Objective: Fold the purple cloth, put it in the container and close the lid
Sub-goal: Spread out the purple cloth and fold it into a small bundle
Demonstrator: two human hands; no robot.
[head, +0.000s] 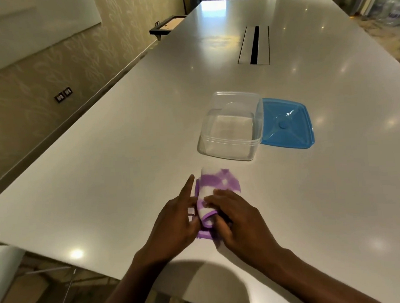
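Note:
A purple and white cloth (216, 185) lies folded into a narrow strip on the white table, near the front edge. My left hand (175, 224) grips its left side, with the index finger stretched out. My right hand (235, 219) presses on its near right part, fingers curled over a fold. A little beyond the cloth stands a clear square plastic container (231, 147), open and empty. Its blue lid (285, 123) lies flat on the table, touching the container's right side.
The long white table (103, 179) runs far ahead, with a metal cable slot (253, 45) set in its middle. A wall with sockets is to the left. A white chair (3, 261) stands at the lower left.

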